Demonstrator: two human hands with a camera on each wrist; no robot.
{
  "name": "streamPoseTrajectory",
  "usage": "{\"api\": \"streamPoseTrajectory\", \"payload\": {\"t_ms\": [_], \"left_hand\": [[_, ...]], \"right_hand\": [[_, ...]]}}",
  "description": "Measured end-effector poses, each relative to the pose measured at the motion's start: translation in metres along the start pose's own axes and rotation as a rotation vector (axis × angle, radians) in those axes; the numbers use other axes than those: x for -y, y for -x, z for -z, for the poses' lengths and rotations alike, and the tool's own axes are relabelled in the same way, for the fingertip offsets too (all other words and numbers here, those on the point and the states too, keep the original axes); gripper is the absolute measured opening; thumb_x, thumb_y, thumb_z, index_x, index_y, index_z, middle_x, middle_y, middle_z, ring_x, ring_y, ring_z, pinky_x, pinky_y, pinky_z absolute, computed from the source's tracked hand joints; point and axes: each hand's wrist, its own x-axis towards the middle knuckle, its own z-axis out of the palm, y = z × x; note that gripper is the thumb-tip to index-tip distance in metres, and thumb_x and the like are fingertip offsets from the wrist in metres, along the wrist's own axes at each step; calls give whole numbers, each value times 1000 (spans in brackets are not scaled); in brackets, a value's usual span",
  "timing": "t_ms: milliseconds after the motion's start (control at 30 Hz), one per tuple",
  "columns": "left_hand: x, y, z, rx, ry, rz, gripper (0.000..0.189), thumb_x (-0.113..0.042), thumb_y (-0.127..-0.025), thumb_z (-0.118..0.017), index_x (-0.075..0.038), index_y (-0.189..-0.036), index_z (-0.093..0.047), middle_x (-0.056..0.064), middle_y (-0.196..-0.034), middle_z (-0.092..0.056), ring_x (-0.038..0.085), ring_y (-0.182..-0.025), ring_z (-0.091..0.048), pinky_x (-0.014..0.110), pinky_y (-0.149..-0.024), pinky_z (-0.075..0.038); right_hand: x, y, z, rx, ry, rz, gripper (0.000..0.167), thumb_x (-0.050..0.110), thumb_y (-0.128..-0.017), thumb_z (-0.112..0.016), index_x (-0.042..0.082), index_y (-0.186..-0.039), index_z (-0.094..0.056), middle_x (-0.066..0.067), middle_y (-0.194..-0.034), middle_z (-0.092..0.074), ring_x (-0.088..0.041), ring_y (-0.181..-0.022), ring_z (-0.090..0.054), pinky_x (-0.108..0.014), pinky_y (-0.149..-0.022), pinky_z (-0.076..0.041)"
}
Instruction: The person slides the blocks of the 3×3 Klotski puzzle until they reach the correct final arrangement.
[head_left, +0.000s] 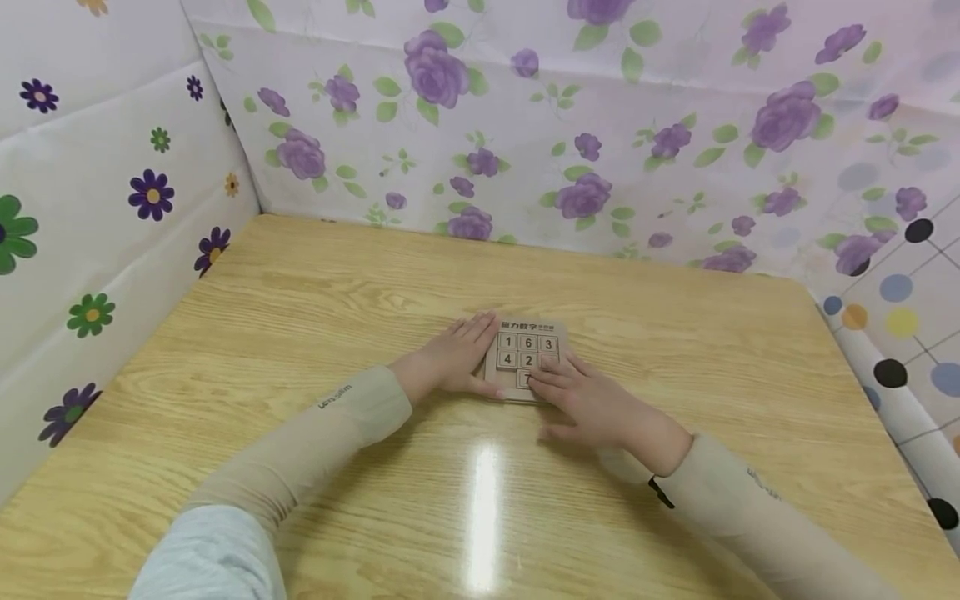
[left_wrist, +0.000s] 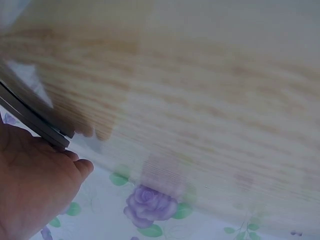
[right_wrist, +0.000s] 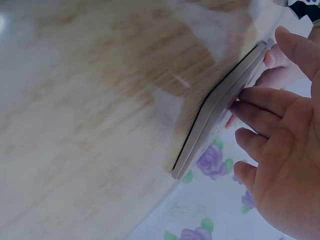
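Note:
A flat number-sliding puzzle board (head_left: 507, 380) lies on the table, its square tiles marked 1, 6, 3 above 4, 2 and a partly covered 7. Along its left edge rests my left hand (head_left: 453, 358), fingers extended toward the far corner and thumb at the near left corner. My right hand (head_left: 600, 407) reaches over the board's right side, fingertips touching the lower right tiles and hiding some of them. In the left wrist view, the board (left_wrist: 35, 117) appears edge-on above the palm. Fairly straight right-hand fingers (right_wrist: 267, 102) meet the board's face in the right wrist view.
The wood-grain table (head_left: 360, 283) is glossy, with a bright light reflection in front of the board. Purple-flowered cloth (head_left: 525, 125) hangs behind it. Daisy-patterned cloth (head_left: 112, 225) stands on the left, dotted cloth (head_left: 900, 358) on the right.

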Motion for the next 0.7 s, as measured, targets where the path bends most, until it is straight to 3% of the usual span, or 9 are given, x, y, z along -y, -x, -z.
{"api": "streamPoseTrajectory", "payload": {"t_ms": [200,433,700], "left_hand": [[0,0,0,6,13,1,116,-74,-80,-51,-1,-152,2,16,-159,6,29,-147,4,42,-121,-2],[0,0,0,12,-2,10,117,-76,-79,-49,-2,-152,3,15,-159,7,27,-147,5,42,-121,-2],[0,-1,-2,4,-7,6,117,-78,-78,-47,-2,-152,4,15,-159,7,28,-147,5,41,-121,-2]], "right_hand": [[5,-7,0,3,-1,14,68,44,-91,-58,-1,-140,-44,-15,-149,-39,-36,-140,-30,-55,-117,-18],[11,-16,0,32,-63,19,73,47,-91,-57,0,-144,-38,-14,-152,-33,-34,-142,-26,-55,-118,-14],[0,-16,-1,48,-112,-26,73,45,-92,-57,1,-146,-35,-13,-153,-31,-34,-144,-21,-53,-119,-12]]}}
